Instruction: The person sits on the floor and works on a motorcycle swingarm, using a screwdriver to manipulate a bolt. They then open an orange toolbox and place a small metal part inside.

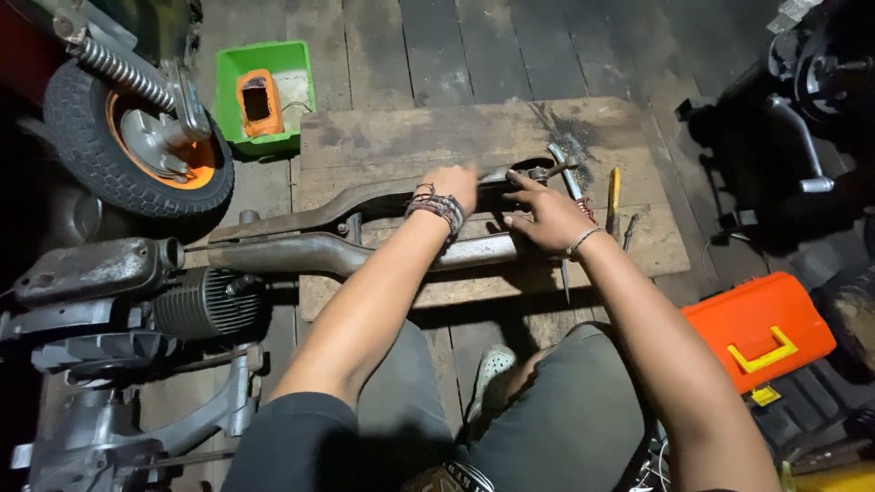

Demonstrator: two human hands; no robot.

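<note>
A long, curved, rusty grey metal arm [365,196] lies across the worn wooden board [410,132] that rests on the dark plank floor [474,46]. Its long axis runs left to right, climbing a little toward the right, from the engine side to a rounded end with a dark hole [531,169]. A second pale grey metal tube [319,253] lies just beside it, nearer the person, roughly parallel.

The left hand [453,185] rests on top of the arm, a little short of that rounded end, its fingers curled down over the metal; whether they close round it I cannot tell. The right hand [545,219] sits just to the right of it and nearer the body, over the pale tube, with its forefinger [524,179] stretched up toward the rounded end and the other fingers loosely bent, holding nothing that shows. So the end lies up and slightly left of the right fingers, and just right of the left ones; both are close.

A yellow-handled tool [614,196] and a grey steel wrench [563,169] lie on the board to the right.
</note>
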